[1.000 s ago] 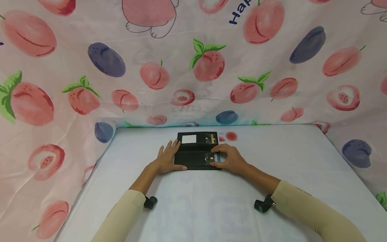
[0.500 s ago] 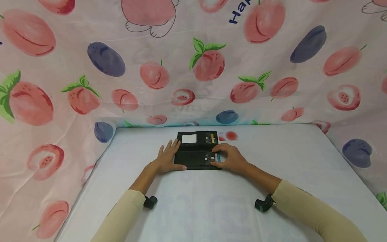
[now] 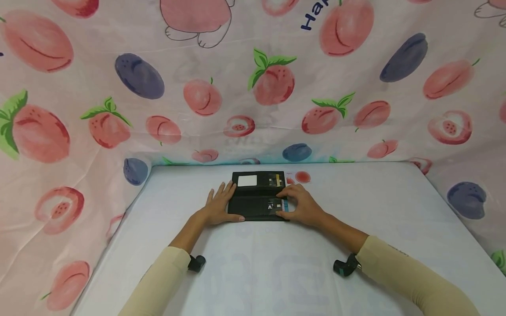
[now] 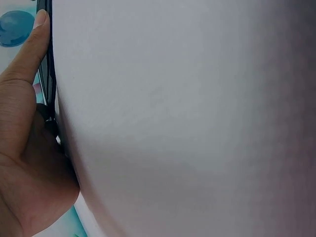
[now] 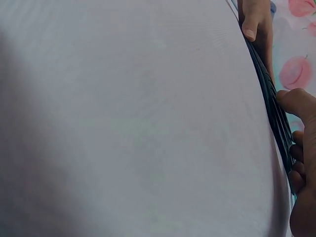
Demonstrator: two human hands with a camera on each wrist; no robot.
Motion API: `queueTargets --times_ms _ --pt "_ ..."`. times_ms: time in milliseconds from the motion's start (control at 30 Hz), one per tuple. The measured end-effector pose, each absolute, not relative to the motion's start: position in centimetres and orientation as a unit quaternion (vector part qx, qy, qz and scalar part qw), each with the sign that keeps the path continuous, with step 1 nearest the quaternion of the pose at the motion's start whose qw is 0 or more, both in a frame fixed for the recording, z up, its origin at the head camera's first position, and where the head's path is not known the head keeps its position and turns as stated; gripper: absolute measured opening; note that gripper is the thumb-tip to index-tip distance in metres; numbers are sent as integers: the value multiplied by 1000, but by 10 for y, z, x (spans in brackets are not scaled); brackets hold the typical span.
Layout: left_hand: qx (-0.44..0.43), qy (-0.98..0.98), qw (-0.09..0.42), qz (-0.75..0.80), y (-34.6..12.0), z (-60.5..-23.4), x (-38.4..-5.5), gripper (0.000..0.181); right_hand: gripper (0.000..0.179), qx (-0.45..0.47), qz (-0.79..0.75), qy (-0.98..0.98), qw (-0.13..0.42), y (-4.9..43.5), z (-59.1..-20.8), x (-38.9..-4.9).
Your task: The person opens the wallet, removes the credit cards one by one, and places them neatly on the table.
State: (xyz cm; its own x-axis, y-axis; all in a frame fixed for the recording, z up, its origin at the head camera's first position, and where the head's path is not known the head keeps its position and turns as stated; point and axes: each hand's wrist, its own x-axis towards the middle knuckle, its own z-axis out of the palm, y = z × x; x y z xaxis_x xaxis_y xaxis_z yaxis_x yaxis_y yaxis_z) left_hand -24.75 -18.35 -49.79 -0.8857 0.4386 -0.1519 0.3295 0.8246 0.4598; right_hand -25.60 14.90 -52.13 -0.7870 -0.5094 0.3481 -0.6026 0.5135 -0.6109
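A black wallet (image 3: pixel 249 206) lies open on the white table in the head view, its two halves one above the other. My left hand (image 3: pixel 216 208) rests along its left edge with fingers spread, the thumb over the lower corner. At the right end of the lower half, my right hand (image 3: pixel 303 208) pinches a bank card (image 3: pixel 278 206) between thumb and fingertips. The card has a dark face with a chip and a blue-and-white strip at its right end. In the right wrist view, the wallet (image 5: pixel 269 101) shows edge-on beside the right thumb.
The wallet's upper half holds a white rectangle (image 3: pixel 247 181) on the left and a dark card with a yellow strip (image 3: pixel 278 180) on the right. A fruit-print cloth (image 3: pixel 221 57) hangs behind the table (image 3: pixel 253 267).
The bank card and the right fingertips have shifted very slightly to the right. My left hand and the wallet have stayed in place.
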Motion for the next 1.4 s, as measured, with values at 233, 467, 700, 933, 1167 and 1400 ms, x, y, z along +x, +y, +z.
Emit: queueTargets --times_ms 233,467,700,933,1167,1400 --pt "205 949 128 204 -183 -498 -248 122 51 307 360 -880 50 148 -521 -255" --pt "203 950 127 199 -184 -500 -249 123 51 313 356 -879 48 145 -522 -256" --pt "209 950 124 198 -186 -503 -252 124 50 314 359 -878 44 145 -520 -256" --pt "211 952 120 187 -185 -504 -252 124 48 316 362 -876 37 144 -517 -255" --pt "220 950 118 190 -186 -503 -250 124 49 320 358 -877 35 145 -518 -255" --pt "228 949 108 192 -184 -498 -249 124 48 319 348 -881 38 145 -520 -256"
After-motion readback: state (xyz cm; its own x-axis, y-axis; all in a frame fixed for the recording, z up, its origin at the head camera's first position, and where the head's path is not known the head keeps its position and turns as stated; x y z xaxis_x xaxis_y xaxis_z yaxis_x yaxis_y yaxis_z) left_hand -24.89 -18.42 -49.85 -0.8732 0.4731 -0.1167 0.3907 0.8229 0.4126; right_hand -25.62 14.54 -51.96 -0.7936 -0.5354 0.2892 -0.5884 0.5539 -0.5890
